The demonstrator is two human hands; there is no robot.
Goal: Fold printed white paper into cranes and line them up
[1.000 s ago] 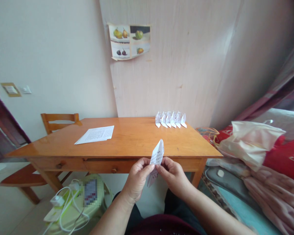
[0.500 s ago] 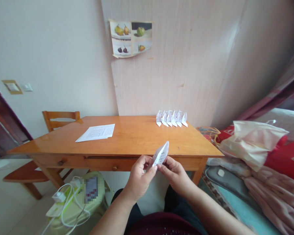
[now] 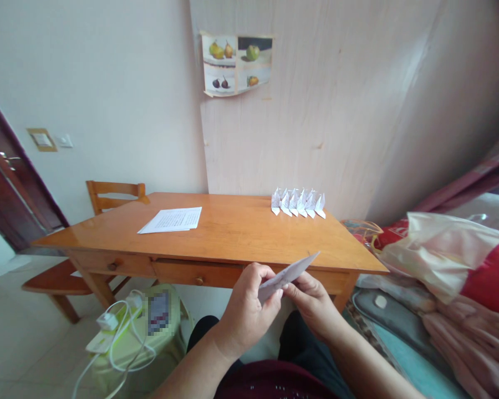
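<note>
- I see the left hand (image 3: 251,305) pinching a folded paper (image 3: 290,275).
- The right hand (image 3: 315,306), as far as I can tell, pinches its lower side, partly hidden.
- The folded paper tilts between both hands near the table (image 3: 233,233).

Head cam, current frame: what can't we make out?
All in the head view:
- Far side of the folded paper: turned away from the camera.
- Some fingertips of the left hand: hidden behind that paper.
- Text on the printed sheets: too small to read.
- Item on the stool: covered by pixelation.
- Rest of the door: cut off by the left edge.
</note>
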